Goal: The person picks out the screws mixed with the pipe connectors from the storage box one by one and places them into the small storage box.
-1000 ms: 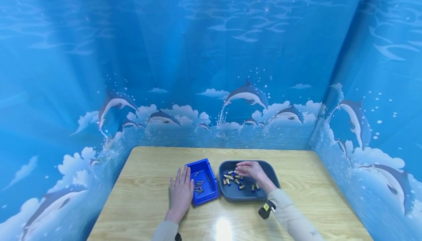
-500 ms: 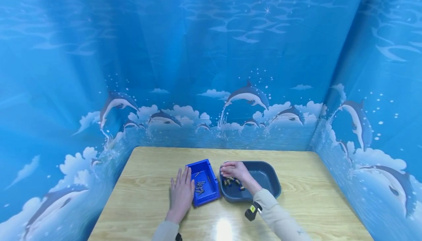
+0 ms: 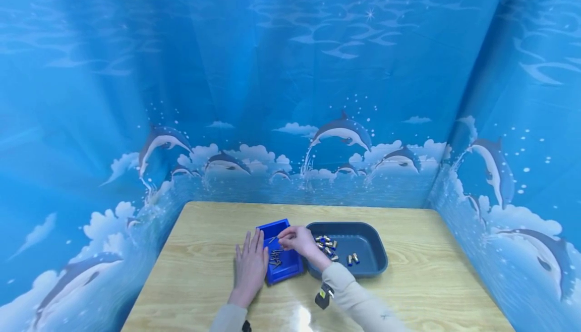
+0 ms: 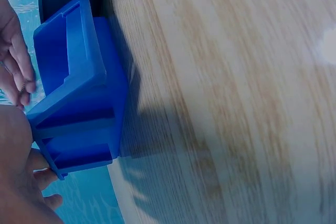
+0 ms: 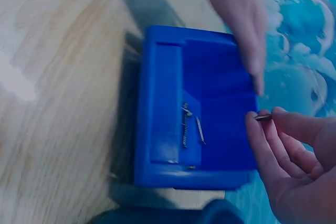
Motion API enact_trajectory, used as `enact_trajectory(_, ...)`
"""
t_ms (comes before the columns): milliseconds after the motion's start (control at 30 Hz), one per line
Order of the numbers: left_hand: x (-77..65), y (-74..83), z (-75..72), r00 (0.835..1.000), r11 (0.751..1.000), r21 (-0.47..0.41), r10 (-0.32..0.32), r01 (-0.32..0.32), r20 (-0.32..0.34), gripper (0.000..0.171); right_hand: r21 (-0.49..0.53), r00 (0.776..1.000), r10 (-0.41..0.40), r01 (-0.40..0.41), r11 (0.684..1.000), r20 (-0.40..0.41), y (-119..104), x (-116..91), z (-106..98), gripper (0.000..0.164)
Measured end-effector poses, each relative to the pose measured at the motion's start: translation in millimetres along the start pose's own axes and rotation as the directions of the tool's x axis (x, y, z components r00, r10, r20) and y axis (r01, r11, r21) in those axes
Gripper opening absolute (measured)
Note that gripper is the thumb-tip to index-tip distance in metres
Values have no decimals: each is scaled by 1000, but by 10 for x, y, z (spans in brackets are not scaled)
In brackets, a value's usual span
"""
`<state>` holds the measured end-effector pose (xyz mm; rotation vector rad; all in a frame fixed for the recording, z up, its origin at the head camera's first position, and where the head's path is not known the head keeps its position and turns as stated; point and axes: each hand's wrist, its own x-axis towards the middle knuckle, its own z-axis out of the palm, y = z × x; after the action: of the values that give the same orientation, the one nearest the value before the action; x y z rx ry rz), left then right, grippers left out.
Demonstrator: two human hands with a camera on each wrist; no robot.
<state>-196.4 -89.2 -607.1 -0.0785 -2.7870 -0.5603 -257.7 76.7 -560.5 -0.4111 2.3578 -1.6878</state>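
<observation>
My right hand [image 3: 300, 241] is over the blue plastic bin [image 3: 287, 274], pinching a small screw [image 5: 263, 117] between thumb and index finger. In the right wrist view the screw sits level with the bin's rim. Several more screws [image 5: 185, 129] lie loose on the bin floor. My left hand [image 3: 249, 266] rests along the bin's left side, its fingers extended toward the far end. Just right of the bin stands a dark grey tray [image 3: 373, 266], with several brass fittings [image 3: 328, 251] with blue ends in its left half.
Both containers stand side by side on a wood-grain table [image 3: 204, 251]. A curtain [image 3: 254, 120] printed with dolphins encloses the table's back and sides. Two more fittings [image 3: 352, 259] lie apart near the tray's front middle.
My right hand has moved left, out from over the grey tray to above the blue bin, uncovering the fittings. The left hand stays at the bin's side.
</observation>
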Motion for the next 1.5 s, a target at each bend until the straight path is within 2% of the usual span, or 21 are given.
enact_trajectory(67, -2, -4, 0, 1000, 1000, 4, 13, -13, -18, 54, -132, 999, -48, 47, 990, -4, 2, -5, 82, 10)
enact_trajectory(167, -2, -8, -1, 998, 999, 9, 31, -31, -46, 53, -336, 989, -146, 139, 931, 4, 22, -11, 185, 5)
enact_trajectory(300, -2, -6, -5, 997, 999, 13, 45, -44, -65, 52, -542, 964, -261, 246, 804, 51, 62, -11, 293, 8)
enact_trajectory(400, -4, -8, -10, 997, 999, 11, 47, -46, -66, 52, -643, 950, -299, 284, 711, 89, 93, -8, 351, 9)
enact_trajectory(500, -4, -10, -15, 997, 999, 6, 45, -45, -60, 52, -705, 942, -312, 305, 641, 124, 116, -9, 390, 11)
enact_trajectory(600, -4, -12, -15, 998, 999, 4, 41, -41, -49, 52, -738, 933, -323, 327, 590, 155, 135, -18, 414, 14)
enact_trajectory(700, -4, -6, -11, 999, 999, 3, 35, -35, -41, 52, -750, 925, -332, 350, 561, 183, 168, -30, 437, 16)
enact_trajectory(800, -7, -1, -10, 999, 1000, 1, 27, -27, -34, 53, -753, 925, -326, 355, 554, 196, 204, -46, 452, 16)
enact_trajectory(967, -8, -5, -4, 999, 1000, 1, 22, -22, -33, 54, -747, 930, -315, 345, 569, 190, 234, -56, 457, 16)
enact_trajectory(1033, -7, -8, 2, 999, 1000, -5, 27, -27, -44, 53, -730, 934, -315, 335, 595, 172, 219, -49, 443, 13)
enact_trajectory(1067, -6, -8, 4, 998, 1000, -5, 30, -31, -50, 53, -716, 938, -311, 324, 618, 156, 205, -47, 431, 12)
enact_trajectory(1133, -5, -6, 7, 998, 999, -6, 33, -34, -58, 52, -655, 947, -297, 302, 693, 122, 165, -39, 397, 9)
enact_trajectory(1233, -3, -4, 7, 998, 999, -5, 36, -37, -59, 51, -464, 972, -220, 231, 855, 77, 92, -39, 329, 6)
enact_trajectory(1300, -3, -3, 5, 998, 999, -8, 34, -34, -54, 52, -296, 987, -152, 161, 942, 53, 49, -43, 277, 3)
enact_trajectory(1367, -4, -3, 0, 999, 1000, -9, 27, -27, -43, 52, -141, 996, -84, 88, 986, 32, 23, -48, 221, 5)
enact_trajectory(1433, -3, -3, -6, 999, 1000, -12, 16, -16, -29, 53, -22, 999, -42, 42, 999, 11, 2, -53, 159, 11)
enact_trajectory(1500, -2, -3, -9, 1000, 1000, -17, 9, -10, -22, 53, 55, 1000, -13, 14, 998, -10, -17, -63, 88, 15)
